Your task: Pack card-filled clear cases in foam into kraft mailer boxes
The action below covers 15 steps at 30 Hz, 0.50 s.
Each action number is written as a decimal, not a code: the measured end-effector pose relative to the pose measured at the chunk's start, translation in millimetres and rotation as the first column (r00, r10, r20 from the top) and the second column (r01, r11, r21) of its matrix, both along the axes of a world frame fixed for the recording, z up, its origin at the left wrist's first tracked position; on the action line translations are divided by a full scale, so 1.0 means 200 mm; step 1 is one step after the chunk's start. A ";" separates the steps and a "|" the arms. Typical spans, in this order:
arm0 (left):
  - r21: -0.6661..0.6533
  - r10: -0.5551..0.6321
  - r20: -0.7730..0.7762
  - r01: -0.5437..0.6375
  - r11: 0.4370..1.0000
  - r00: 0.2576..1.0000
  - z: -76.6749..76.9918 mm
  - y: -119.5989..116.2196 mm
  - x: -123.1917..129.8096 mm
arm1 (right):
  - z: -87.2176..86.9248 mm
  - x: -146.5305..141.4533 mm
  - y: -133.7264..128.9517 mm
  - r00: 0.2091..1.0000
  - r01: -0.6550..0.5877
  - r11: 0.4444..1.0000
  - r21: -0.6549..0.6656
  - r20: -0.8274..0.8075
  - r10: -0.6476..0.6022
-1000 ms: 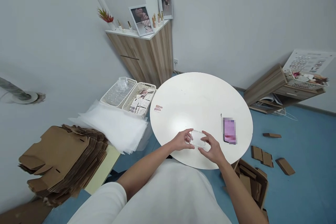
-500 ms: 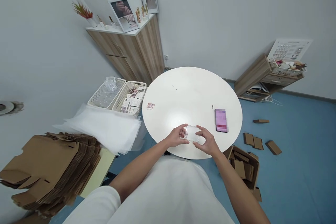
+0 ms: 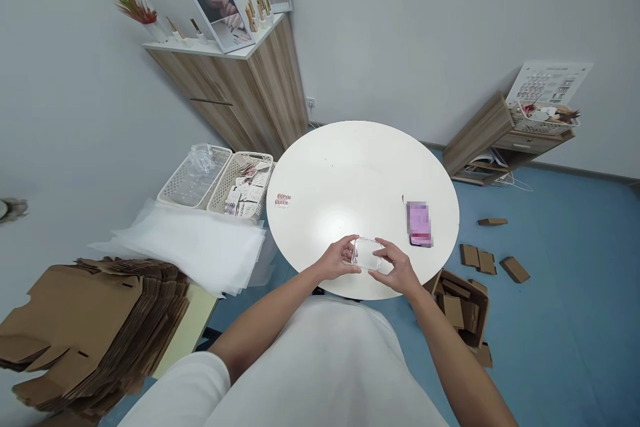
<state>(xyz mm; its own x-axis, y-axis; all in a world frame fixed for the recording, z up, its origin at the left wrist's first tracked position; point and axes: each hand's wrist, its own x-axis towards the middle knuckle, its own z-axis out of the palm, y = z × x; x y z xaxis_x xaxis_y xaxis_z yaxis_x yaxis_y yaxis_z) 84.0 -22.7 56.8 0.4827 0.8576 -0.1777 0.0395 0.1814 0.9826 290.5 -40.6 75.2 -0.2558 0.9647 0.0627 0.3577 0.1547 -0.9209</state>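
Observation:
Between my two hands is a clear plastic box [image 3: 367,254], held above the near edge of the round white table [image 3: 370,160]. My left hand [image 3: 340,258] grips its left end, with thumb and fingers on opposite edges. At the right end, my right hand [image 3: 399,268] pinches it the same way. Whether anything lies inside the box is too faint to make out. A small set of pinkish press-on nails [image 3: 283,199] lies at the table's left side. Toward the right side rests a phone [image 3: 419,223] with a blurred purple screen.
Left of the table stand a basket of clear plastic [image 3: 193,177] and a basket of printed cards [image 3: 245,190]. Nearer are white sheets [image 3: 200,243] and stacked flat cardboard boxes [image 3: 95,320]. A bin of small cardboard boxes [image 3: 460,310] stands at the right, with several boxes on the floor.
The view has shifted slightly, so the surroundings sit a little higher and further left. Both hands keep the same grip on the clear box.

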 end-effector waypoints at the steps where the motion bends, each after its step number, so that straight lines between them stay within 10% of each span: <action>1: -0.007 -0.005 0.000 0.005 1.000 1.000 0.00 0.00 0.00 | 0.00 0.00 0.00 1.000 0.000 1.000 -0.003 -0.001 0.000; 15: -0.149 0.039 -0.055 -0.046 0.988 0.998 -0.16 0.05 -0.02 | -0.09 -0.03 0.22 0.996 0.072 0.922 -0.381 -0.021 -0.086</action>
<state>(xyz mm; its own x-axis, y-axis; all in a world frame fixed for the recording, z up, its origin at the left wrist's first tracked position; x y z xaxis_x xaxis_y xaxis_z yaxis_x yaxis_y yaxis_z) 79.0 -12.9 24.4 0.4331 0.8387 -0.3300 0.0789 0.3294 0.9409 284.0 3.7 56.8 -0.1823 0.9350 -0.3042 0.3195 -0.2363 -0.9176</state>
